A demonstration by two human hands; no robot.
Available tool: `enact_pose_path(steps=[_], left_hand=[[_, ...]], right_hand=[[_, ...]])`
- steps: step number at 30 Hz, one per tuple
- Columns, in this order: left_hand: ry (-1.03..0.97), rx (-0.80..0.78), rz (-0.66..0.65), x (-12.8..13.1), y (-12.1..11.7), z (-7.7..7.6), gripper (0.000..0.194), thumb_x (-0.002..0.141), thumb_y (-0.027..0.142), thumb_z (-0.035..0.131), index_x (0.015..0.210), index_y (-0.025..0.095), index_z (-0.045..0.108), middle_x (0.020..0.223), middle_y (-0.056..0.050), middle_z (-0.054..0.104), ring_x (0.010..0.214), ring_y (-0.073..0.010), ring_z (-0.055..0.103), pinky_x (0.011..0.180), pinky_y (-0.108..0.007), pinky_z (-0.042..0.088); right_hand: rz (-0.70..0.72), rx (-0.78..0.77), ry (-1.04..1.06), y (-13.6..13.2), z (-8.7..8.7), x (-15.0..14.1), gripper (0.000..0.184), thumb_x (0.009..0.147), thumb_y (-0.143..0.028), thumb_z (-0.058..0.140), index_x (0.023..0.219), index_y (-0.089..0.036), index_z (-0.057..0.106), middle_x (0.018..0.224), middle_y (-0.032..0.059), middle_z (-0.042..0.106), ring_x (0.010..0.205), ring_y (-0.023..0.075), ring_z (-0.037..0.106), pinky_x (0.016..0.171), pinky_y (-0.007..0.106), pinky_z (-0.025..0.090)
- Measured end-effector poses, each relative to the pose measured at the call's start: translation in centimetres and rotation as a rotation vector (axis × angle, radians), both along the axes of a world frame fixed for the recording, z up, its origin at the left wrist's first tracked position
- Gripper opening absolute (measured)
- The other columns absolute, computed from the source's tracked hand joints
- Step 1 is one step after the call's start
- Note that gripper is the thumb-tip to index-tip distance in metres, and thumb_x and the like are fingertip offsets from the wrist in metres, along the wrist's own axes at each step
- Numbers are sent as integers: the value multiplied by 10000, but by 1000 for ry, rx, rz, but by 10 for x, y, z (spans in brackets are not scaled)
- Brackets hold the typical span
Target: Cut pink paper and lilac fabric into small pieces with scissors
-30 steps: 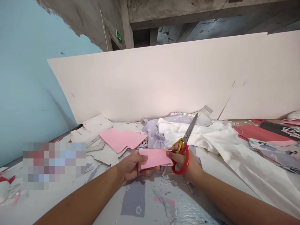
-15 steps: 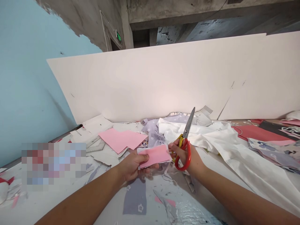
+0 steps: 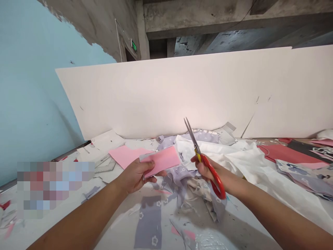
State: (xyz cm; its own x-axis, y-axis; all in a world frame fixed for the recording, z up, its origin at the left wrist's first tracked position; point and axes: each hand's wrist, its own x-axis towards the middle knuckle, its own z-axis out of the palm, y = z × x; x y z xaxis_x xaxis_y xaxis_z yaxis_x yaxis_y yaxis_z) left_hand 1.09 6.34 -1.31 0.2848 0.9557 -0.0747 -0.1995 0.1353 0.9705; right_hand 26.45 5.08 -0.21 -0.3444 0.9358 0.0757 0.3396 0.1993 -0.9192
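Observation:
Between the thumb and fingers of my left hand [image 3: 136, 173] is a pink rectangular piece [image 3: 163, 159] with a pale edge, held up over the table. My right hand [image 3: 205, 168] grips a pair of scissors [image 3: 196, 146] with red and yellow handles. Their blades point up and away, a narrow gap showing at the tips, apart from the pink piece. Behind my left hand lies a larger pink sheet [image 3: 123, 154]. Below the hands is a lilac flowered fabric piece [image 3: 148, 222], with crumpled fabric scraps [image 3: 201, 189] to its right.
White cloth [image 3: 241, 156] spreads across the right side. Farther right lie a red sheet [image 3: 283, 154] and a stack of patterned fabric [image 3: 301, 173]. Pale card pieces [image 3: 106, 140] sit at the back left. A white panel [image 3: 166, 100] stands along the back.
My left hand has moved left and slightly up with the pink piece. In my right hand the scissors have turned, their tips swinging left and the handles down to the right.

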Motion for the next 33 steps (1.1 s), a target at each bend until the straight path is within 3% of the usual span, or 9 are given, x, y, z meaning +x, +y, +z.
enact_pose_path(steps=[4, 8, 13, 16, 20, 33], left_hand=[[16, 18, 42, -4, 0, 3, 193, 732, 225, 566, 889, 114, 574, 738, -111, 655, 739, -183, 625, 485, -177, 461], [9, 31, 25, -3, 1, -1, 188, 733, 233, 563, 880, 118, 585, 778, -106, 649, 770, -196, 620, 502, -193, 464], [61, 54, -142, 7, -5, -7, 269, 728, 277, 566, 930, 102, 596, 786, -123, 644, 756, -223, 618, 505, -227, 462], [125, 68, -278, 15, -12, -9, 344, 746, 292, 545, 1043, 118, 564, 827, -128, 642, 781, -233, 615, 522, -237, 461], [180, 118, -354, 22, -18, -13, 393, 768, 332, 515, 1093, 113, 536, 788, -135, 645, 742, -228, 619, 521, -244, 458], [241, 135, -310, 24, -17, -11, 334, 779, 364, 475, 949, 104, 597, 742, -107, 625, 735, -204, 579, 601, -290, 466]], right_hand=[[120, 14, -103, -9, -5, -5, 405, 693, -569, 496, 888, -214, 510, 721, 2, 481, 610, 130, 411, 579, 277, 378], [36, 12, 46, -4, -17, -13, 424, 704, -608, 438, 771, -196, 511, 613, -24, 420, 507, 100, 352, 493, 248, 337], [-30, -49, 292, 6, -25, -19, 311, 720, -487, 512, 666, -188, 447, 603, -21, 464, 513, 107, 428, 489, 241, 352], [-13, -56, 396, 6, -27, -21, 239, 676, -362, 602, 686, -195, 431, 591, -46, 430, 495, 95, 422, 499, 239, 346], [-40, -108, 489, 6, -32, -24, 247, 651, -268, 630, 759, -215, 415, 646, -47, 446, 585, 119, 467, 533, 235, 342], [-152, -61, 413, 10, -45, -25, 234, 644, -262, 614, 813, -223, 457, 602, -51, 440, 534, 116, 429, 505, 240, 316]])
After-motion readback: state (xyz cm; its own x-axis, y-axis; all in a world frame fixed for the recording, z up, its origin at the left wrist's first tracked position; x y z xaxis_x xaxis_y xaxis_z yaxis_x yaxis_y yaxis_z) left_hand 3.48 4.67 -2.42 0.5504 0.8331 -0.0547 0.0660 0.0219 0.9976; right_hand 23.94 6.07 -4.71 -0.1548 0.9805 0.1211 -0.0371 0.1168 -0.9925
